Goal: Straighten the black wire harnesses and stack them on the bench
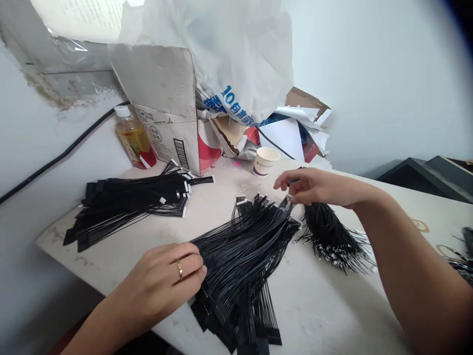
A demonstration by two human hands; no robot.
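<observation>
A large pile of black multi-wire cables with white connectors at the far end and flat black connectors at the near end lies in the middle of the white table. At the pile's left edge my left hand, with a gold ring on one finger, is closed on a black cable; its fingertips are partly hidden. Over the far end, the thumb and fingers of my right hand pinch a cable near its white connector. A bundle of loose black wires with bare metal ends lies just below my right wrist.
A second stack of black cables lies at the left. Behind stand a drink bottle, a cardboard box, a white plastic bag and a paper cup. Rubber bands and more wires lie at the right.
</observation>
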